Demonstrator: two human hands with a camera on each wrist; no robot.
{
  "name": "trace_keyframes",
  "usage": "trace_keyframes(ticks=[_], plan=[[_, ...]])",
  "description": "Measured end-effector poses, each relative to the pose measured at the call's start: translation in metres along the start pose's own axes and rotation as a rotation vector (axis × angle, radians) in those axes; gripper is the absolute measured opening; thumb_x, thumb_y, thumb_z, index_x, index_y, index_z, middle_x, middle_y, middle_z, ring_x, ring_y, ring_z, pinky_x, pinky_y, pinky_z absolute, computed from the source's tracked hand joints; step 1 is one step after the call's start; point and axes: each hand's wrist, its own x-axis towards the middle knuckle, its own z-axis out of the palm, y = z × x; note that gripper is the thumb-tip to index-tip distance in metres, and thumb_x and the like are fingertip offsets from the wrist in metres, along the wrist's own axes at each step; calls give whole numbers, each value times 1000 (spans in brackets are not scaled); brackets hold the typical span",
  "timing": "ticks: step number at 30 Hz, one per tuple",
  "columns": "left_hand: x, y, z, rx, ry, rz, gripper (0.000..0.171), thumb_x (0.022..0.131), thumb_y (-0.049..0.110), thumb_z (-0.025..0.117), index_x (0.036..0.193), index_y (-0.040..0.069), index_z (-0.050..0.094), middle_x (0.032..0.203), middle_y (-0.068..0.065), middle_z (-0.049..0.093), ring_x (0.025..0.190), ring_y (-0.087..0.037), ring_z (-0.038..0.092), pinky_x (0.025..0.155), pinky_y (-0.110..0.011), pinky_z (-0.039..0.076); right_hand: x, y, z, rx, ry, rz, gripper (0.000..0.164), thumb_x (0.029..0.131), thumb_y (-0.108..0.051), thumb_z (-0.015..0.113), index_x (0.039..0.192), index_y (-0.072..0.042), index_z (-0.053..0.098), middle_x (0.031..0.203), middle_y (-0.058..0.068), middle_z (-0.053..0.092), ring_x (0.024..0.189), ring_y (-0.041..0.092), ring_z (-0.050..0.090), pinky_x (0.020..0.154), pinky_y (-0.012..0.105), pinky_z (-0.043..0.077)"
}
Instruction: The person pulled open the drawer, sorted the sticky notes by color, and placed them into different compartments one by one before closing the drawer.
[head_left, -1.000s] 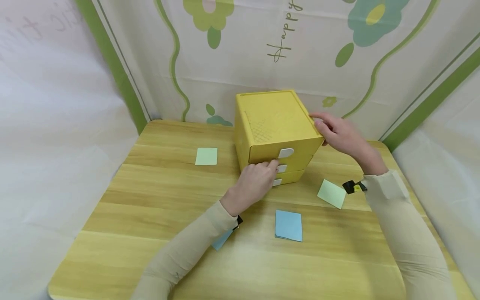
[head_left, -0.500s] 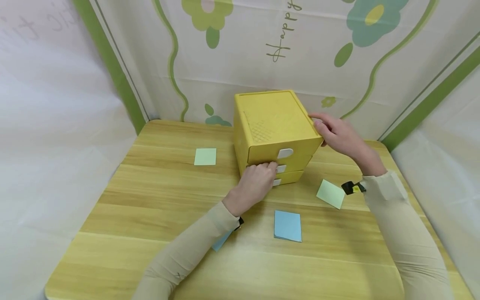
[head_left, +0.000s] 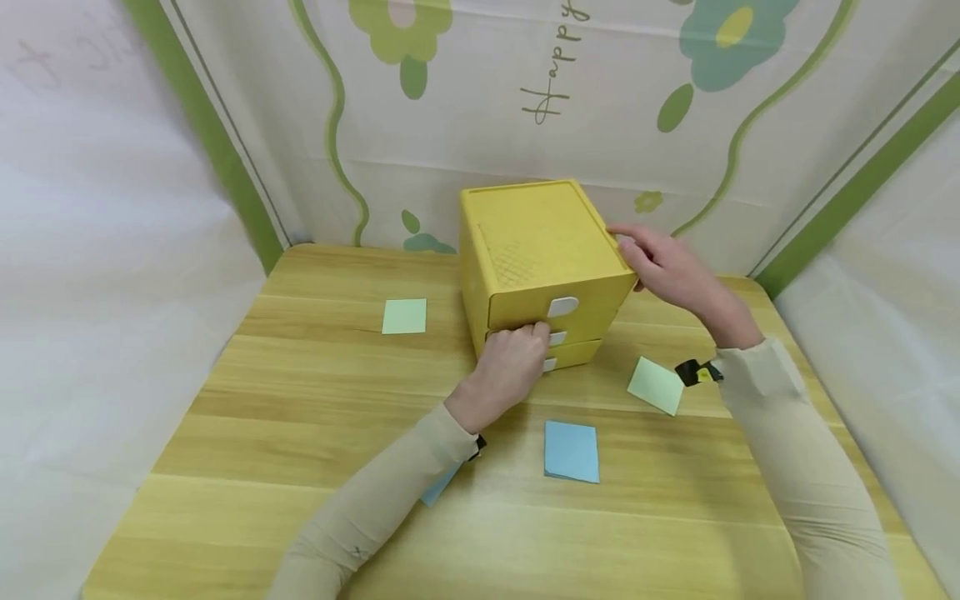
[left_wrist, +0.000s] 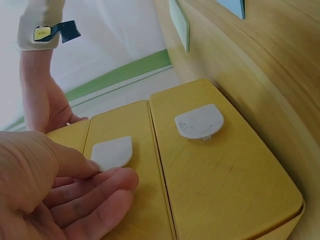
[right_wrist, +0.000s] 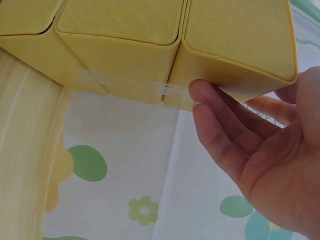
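A yellow drawer box [head_left: 551,233] with three stacked drawers stands on the wooden table. Each drawer front carries a white handle. At the middle drawer, my left hand [head_left: 506,367] pinches the handle [left_wrist: 112,152]; the thumb lies on it and the other fingers curl just below, as the left wrist view shows. My right hand [head_left: 671,271] holds the box's upper right edge near the front corner. In the right wrist view, fingertips of the right hand [right_wrist: 250,145] rest against the side wall. The top handle [head_left: 563,307] and the bottom handle [left_wrist: 200,121] are untouched.
A green paper [head_left: 404,317] lies left of the box, and another green paper [head_left: 656,386] lies right of it. In front is a blue paper stack [head_left: 572,451]. A second blue paper [head_left: 441,485] is partly under the left forearm. A printed curtain [head_left: 465,142] hangs behind.
The head view has turned slightly, so everything sits a little further left in it. Both hands keep their places on the box, and the drawers look the same.
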Motion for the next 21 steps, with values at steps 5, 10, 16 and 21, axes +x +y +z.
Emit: trace_keyframes(ticks=[5,10,16,21], plan=[[0,1,1,37,35,-4,14,89,9,63,77,12,58,64,4,59,43,-6,47,37,-22,38,1,1,-1,8,2,-5,47,106,-37,35,148,-18,44,97,13,66,73,25,64,61,27,54],[0,2,1,49,55,-4,13,87,8,64,77,13,57,64,5,60,42,-5,47,37,-23,38,2,0,-3,1,-1,-4,47,106,-39,34,148,-19,43,98,12,66,75,25,64,62,26,54],[-4,5,-3,9,23,9,10,88,11,69,82,11,60,69,4,67,41,-3,45,36,-20,35,1,-2,-2,-12,-17,16,49,105,-42,34,149,-21,41,98,11,65,78,28,64,63,28,54],[-8,10,-5,21,0,22,12,94,12,63,83,10,62,71,4,68,42,-1,38,36,-18,33,0,-3,-1,-16,-25,40,51,104,-46,32,149,-22,41,97,10,65,79,29,65,65,32,54]])
